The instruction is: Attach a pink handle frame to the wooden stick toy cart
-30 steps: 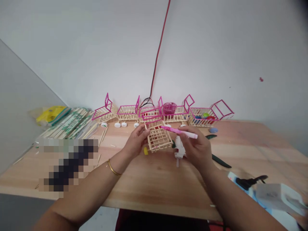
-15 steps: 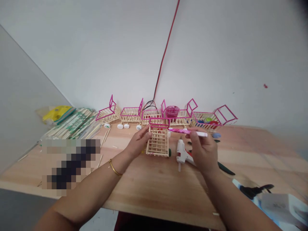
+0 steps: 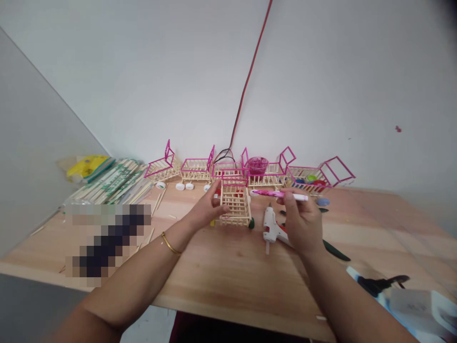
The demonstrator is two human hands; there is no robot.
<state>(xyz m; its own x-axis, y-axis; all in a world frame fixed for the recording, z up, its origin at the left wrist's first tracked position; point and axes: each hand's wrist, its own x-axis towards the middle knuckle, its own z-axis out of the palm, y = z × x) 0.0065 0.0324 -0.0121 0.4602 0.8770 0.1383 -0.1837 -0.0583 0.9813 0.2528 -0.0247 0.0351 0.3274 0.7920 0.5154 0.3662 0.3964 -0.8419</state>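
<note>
My left hand [image 3: 206, 207] grips the left side of a small stick-built cart [image 3: 235, 204] with a pink top rim and a green wheel at its lower right. In my right hand [image 3: 303, 220] is a pink marker [image 3: 280, 195], its stained tip pointing left, just right of the cart's rim and apart from it. Behind stands a row of similar carts with pink rims, among them one at the left [image 3: 161, 169] and one at the far right [image 3: 309, 178]. A white glue gun [image 3: 270, 225] lies beside my right hand.
Bundled sticks in plastic [image 3: 107, 183] and a yellow packet [image 3: 87, 167] lie at the back left. A pink-stained cup [image 3: 257, 166] stands among the carts. Dark-handled pliers [image 3: 335, 250] lie right of my right hand; a white box [image 3: 414, 307] is at the lower right.
The cart has tilted a little in my left hand, whose fingers have shifted along its side. The marker tip has come away from the pink rim. The view has moved slightly.
</note>
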